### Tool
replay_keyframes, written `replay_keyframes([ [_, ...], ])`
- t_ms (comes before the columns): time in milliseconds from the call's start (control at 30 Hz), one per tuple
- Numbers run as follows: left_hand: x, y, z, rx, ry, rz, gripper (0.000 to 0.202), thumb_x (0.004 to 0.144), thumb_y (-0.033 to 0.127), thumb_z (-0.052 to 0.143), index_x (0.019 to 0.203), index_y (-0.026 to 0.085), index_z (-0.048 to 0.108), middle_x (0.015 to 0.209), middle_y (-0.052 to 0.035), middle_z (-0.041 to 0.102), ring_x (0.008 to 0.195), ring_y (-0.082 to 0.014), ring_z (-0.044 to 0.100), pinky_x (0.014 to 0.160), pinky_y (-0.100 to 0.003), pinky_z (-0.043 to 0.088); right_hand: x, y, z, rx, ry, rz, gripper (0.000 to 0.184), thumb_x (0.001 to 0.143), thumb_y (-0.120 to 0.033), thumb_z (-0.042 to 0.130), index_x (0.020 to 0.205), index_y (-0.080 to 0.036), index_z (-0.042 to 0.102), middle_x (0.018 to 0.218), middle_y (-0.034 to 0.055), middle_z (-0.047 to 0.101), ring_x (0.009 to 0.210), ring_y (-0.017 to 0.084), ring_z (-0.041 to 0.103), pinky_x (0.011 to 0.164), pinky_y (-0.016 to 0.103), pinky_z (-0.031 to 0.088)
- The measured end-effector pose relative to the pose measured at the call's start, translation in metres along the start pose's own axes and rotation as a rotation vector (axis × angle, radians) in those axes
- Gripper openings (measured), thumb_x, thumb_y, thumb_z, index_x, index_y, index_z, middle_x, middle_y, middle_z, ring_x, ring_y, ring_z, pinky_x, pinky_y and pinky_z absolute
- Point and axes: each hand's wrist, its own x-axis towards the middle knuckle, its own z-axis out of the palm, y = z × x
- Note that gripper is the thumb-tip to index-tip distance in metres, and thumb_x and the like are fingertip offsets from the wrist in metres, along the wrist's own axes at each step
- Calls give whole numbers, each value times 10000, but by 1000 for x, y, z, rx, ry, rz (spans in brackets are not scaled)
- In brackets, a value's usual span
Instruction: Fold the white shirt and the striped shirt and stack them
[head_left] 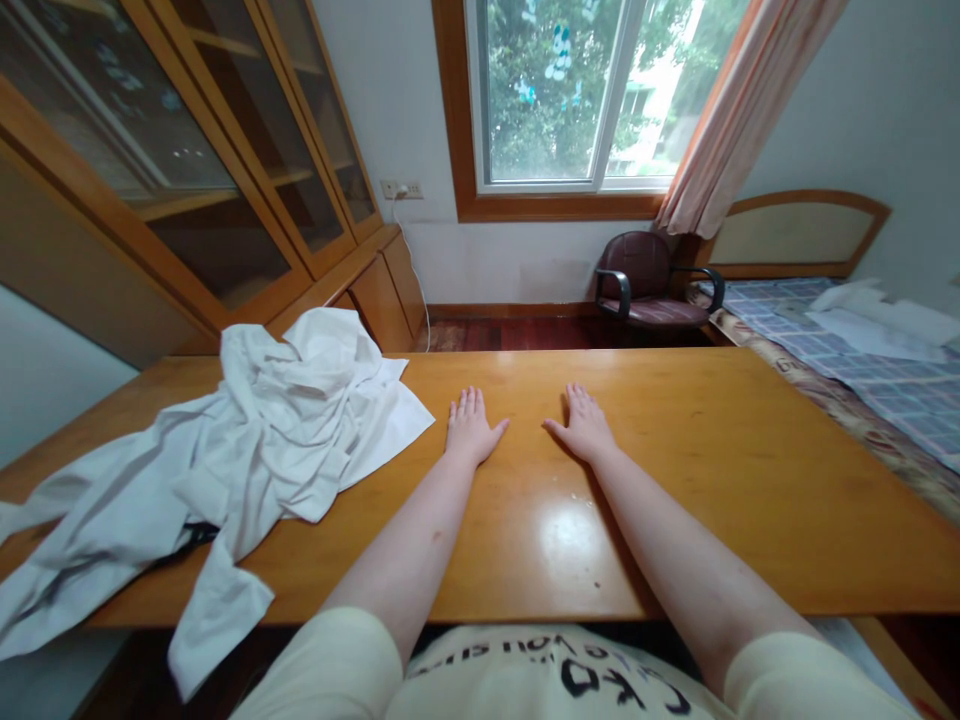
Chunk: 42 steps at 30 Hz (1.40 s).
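Observation:
Both of my hands lie palm down on the wooden table (675, 430), a short gap between them. My left hand (472, 430) rests flat with the thumb spread out to the right, and it holds nothing. Flat as well, my right hand (583, 425) has its thumb pointing left and nothing under its fingers that I can see. To the left of my left hand is a crumpled white cloth (300, 420), possibly a garment. Part of it hangs over the table's near edge, and a dark item (191, 537) peeks out beneath it.
A glass-door wooden cabinet (292, 190) stands at the left. Beyond the table are a window (555, 100), a pink curtain (757, 120) and a dark red armchair (652, 280). A bed (862, 340) with a checked blue cover lies along the right. A white cable (416, 270) runs down the wall.

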Motion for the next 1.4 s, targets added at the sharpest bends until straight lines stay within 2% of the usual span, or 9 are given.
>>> replay_keyframes([
  [267,2,-1,3,20,-36,-2,960,804,727,276,1481,53,182,1552,-151,160,1437,-284,101,1163,-451,106,4,0,2,-28,-52,33,919,836,-641,395,1476,-15,188,1539,187,163,1429,270,117,1152,407,106],
  [633,4,-1,3,11,-53,-13,925,819,702,273,1475,52,214,1545,-144,186,1433,-273,135,1156,-462,119,4,-3,-2,-51,-98,64,968,805,-712,378,1477,-36,211,1540,190,159,1428,276,119,1143,414,115],
  [900,4,-2,4,25,-74,-10,932,802,713,300,1470,67,241,1543,-132,205,1432,-270,142,1156,-461,116,7,-5,-1,-128,-152,60,933,832,-694,334,1470,-21,233,1534,175,199,1423,283,136,1143,410,89],
  [1400,5,-1,3,10,-69,-14,902,802,707,321,1471,106,255,1542,-133,211,1430,-284,147,1155,-463,117,7,-2,4,-115,-121,49,914,824,-692,357,1465,-47,262,1530,173,211,1419,287,152,1135,422,99],
])
